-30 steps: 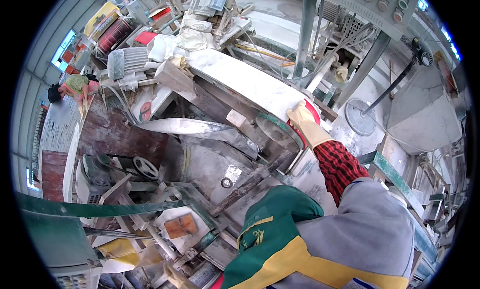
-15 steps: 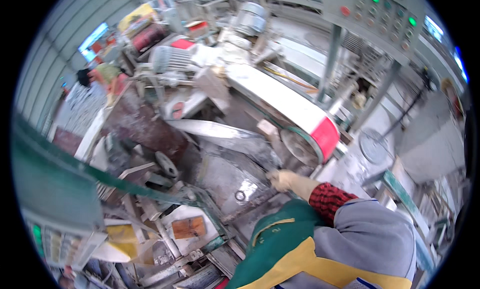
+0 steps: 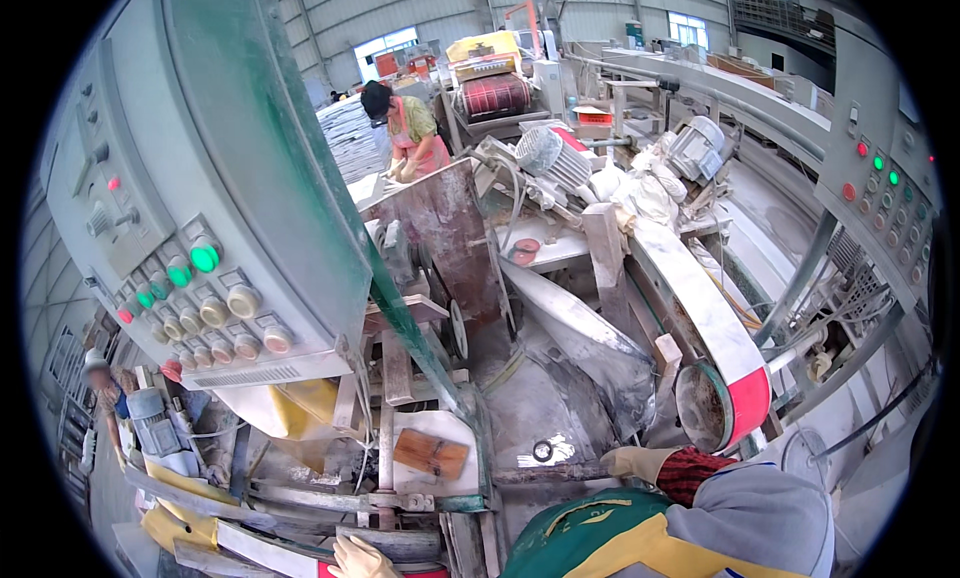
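My right hand (image 3: pixel 636 464), in a cream glove, is curled at the right end of a dusty bar (image 3: pixel 550 473) along the near edge of a wet grey metal tray (image 3: pixel 540 408). What its fingers close on is hidden. A dark ring (image 3: pixel 542 451) lies in the tray. Behind it a bent grey metal sheet (image 3: pixel 585 313) slopes down toward the right hand. My left hand (image 3: pixel 362 558), also gloved, shows at the bottom edge, fingers apart, beside a dusty dark curved part (image 3: pixel 390 544) and a red-and-white band.
A grey control cabinet (image 3: pixel 215 208) with lit green buttons looms at left; another control panel (image 3: pixel 885 193) is at right. A white-and-red belt guard (image 3: pixel 745 393) covers a pulley beside my right hand. A brown wooden block (image 3: pixel 430 454) lies left of the tray. A co-worker (image 3: pixel 410 133) bends over farther back.
The view has swung left and up, bringing the cabinet and the co-worker fully in. My left hand has come into view. My right hand now appears at the bar, farther from the metal sheet.
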`<state>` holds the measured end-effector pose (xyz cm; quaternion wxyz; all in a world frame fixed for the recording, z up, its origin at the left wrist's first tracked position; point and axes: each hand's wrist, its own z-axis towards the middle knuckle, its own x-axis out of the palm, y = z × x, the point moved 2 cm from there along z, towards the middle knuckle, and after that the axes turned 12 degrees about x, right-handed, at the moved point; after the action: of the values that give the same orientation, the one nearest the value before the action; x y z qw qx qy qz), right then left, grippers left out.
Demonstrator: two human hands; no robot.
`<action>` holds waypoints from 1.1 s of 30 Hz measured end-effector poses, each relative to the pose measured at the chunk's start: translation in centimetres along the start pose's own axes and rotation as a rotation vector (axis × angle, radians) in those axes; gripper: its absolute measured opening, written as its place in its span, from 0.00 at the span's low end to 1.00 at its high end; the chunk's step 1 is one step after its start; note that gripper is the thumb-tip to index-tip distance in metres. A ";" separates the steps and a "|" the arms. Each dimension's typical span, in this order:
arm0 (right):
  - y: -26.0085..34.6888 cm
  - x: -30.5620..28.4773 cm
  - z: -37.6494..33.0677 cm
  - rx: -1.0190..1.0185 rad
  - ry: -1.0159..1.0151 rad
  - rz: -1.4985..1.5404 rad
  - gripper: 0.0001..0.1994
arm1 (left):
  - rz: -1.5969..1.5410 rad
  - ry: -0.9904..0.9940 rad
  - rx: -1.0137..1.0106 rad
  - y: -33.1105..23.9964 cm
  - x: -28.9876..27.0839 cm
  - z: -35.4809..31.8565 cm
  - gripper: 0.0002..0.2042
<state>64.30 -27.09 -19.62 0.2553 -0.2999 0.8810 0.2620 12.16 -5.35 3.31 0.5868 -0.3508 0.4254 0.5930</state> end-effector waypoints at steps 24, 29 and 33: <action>-6.4 0.3 -6.4 0.173 0.197 0.659 0.23 | -0.046 -0.076 -0.145 -0.1 2.1 -0.6 0.20; -5.6 -0.4 -5.4 0.123 0.208 0.602 0.23 | -0.046 -0.100 -0.141 -0.9 1.6 -0.9 0.19; -2.4 -1.4 -3.9 0.028 0.225 0.590 0.24 | -0.054 -0.116 -0.131 -1.2 1.5 -0.7 0.19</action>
<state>65.72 -30.50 -16.65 0.0733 -0.0549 0.9562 0.2780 13.18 -5.46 1.56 0.6019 -0.3648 0.3412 0.6231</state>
